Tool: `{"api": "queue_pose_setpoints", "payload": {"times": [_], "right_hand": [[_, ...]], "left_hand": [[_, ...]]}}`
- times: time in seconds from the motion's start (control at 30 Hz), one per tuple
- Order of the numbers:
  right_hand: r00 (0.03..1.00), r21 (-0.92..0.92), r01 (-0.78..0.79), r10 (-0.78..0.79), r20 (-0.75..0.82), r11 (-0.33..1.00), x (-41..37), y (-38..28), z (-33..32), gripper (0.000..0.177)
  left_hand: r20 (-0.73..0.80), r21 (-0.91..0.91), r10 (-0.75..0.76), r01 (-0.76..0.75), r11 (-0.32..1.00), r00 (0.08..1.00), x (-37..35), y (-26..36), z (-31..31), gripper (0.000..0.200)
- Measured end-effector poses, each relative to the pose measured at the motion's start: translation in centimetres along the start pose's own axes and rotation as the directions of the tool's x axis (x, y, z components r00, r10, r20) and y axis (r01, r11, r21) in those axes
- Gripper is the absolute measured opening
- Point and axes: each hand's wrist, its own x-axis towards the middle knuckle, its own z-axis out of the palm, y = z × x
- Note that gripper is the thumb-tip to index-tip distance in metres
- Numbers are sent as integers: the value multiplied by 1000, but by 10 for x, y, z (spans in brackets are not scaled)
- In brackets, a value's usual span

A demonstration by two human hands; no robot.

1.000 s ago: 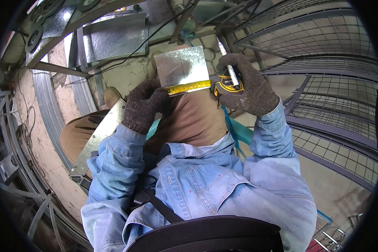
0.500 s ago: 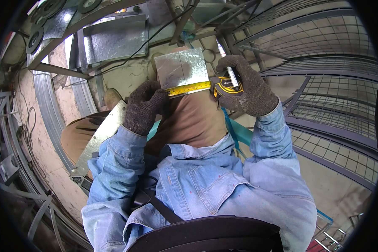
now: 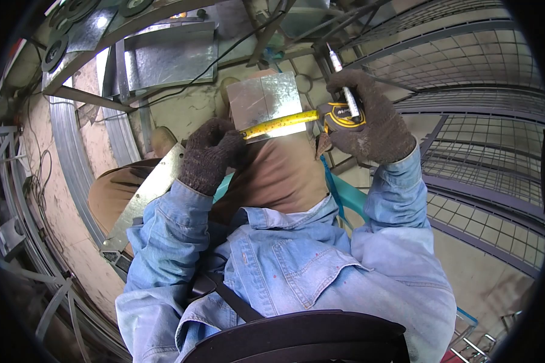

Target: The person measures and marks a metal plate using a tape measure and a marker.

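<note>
On the person's knee, a small metal sheet (image 3: pixel 266 97) has a yellow tape measure (image 3: pixel 280 124) stretched along its lower edge. The left hand (image 3: pixel 211 158) is closed, pinning the tape's end at the sheet's left edge. The right hand (image 3: pixel 375 124) grips the case and a marker (image 3: pixel 343 81). The tape's markings are too small to read. Wire mesh panels (image 3: pixel 478 72) crowd the right.

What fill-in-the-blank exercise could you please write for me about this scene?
1. The tape laid across the sheet is ____ in colour.
2. The pen and the case are both in the ____ hand.
3. The left hand pinches the tape's end, and it wears a ____.
Missing words: yellow; right; glove.
</note>
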Motion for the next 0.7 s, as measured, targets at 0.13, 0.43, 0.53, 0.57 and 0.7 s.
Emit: {"api": "queue_pose_setpoints", "payload": {"times": [0.13, 0.43, 0.53, 0.57, 0.7], "right_hand": [[1000, -76, 16, -16, 1, 997, 14, -5, -7, 62], [997, -19, 65, -65, -29, 998, 6, 4, 10, 60], [998, 18, 64, -64, -4, 998, 11, 2, 1, 62], [998, 16, 67, -67, -7, 998, 16, 0, -3, 62], [992, -7, 130, -130, -1, 992, 46, 0, -10, 55]], "left_hand": [[-57, 25, 125, -124, 992, 990, 5, -7, 1, 16], [-134, 86, 155, -144, 986, 979, -2, 13, 9, 15], [-108, 126, 212, -198, 972, 971, -4, 20, 6, 15], [-106, 128, 217, -203, 971, 970, -3, 21, 6, 15], [-135, 91, 237, -226, 970, 962, 1, 19, 4, 13]]}}
